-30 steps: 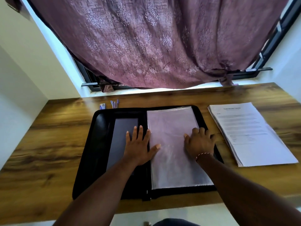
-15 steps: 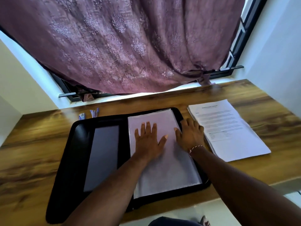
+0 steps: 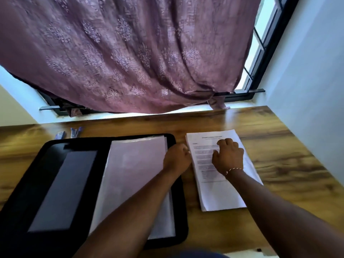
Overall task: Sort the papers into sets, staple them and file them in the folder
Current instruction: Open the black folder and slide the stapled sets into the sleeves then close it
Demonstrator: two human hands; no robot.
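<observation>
My right hand rests loosely on the papers, gripping nothing; my left hand curls against their left edge, hold unclear. The stack runs lengthwise away from me, open folder left of both hands.

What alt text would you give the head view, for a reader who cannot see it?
A person's right hand rests on a stack of papers on a wooden desk, the left hand at the stack's left edge. An open black folder lies to its left.
</observation>
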